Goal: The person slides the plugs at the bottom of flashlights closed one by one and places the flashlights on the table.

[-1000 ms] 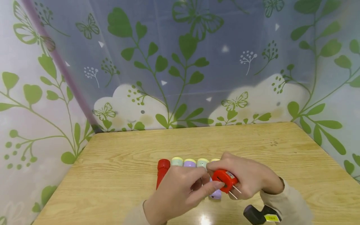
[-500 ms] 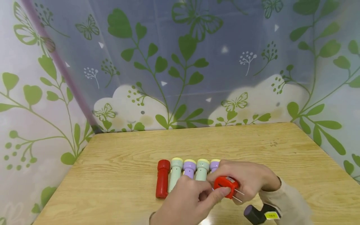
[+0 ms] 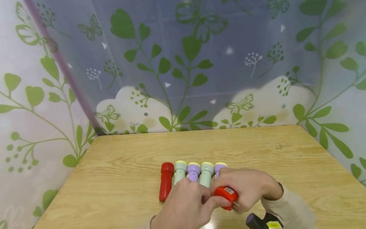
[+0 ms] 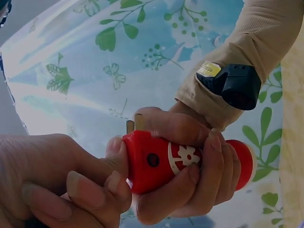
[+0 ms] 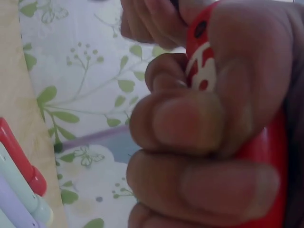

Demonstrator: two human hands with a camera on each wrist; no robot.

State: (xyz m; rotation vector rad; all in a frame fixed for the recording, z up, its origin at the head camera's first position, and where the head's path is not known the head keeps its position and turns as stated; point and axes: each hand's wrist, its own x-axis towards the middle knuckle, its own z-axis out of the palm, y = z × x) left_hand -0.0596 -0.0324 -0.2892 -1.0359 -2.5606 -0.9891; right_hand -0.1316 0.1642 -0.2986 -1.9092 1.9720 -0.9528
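A red flashlight (image 3: 226,194) with a white flower print is held over the table's front part. My right hand (image 3: 248,183) wraps its fingers round the barrel. Two metal plug prongs (image 4: 138,124) stick out sideways near the tail end. My left hand (image 3: 183,203) presses its thumb against that end, its other fingers curled close by. In the left wrist view, a dark round button (image 4: 152,159) shows on the red body. The right wrist view shows the right fingers (image 5: 190,121) covering much of the barrel.
On the wooden table (image 3: 120,165), another red flashlight (image 3: 166,183) lies in a row with pale green and purple ones, including a purple flashlight (image 3: 193,169). My left hand partly hides the row. A black wrist camera (image 3: 263,221) sits on the right sleeve. A leaf-patterned curtain (image 3: 200,79) stands behind.
Both hands have come down a little with the flashlight, uncovering more of the row. The flashlight has turned slightly, and the left thumb now covers the slot in its end.
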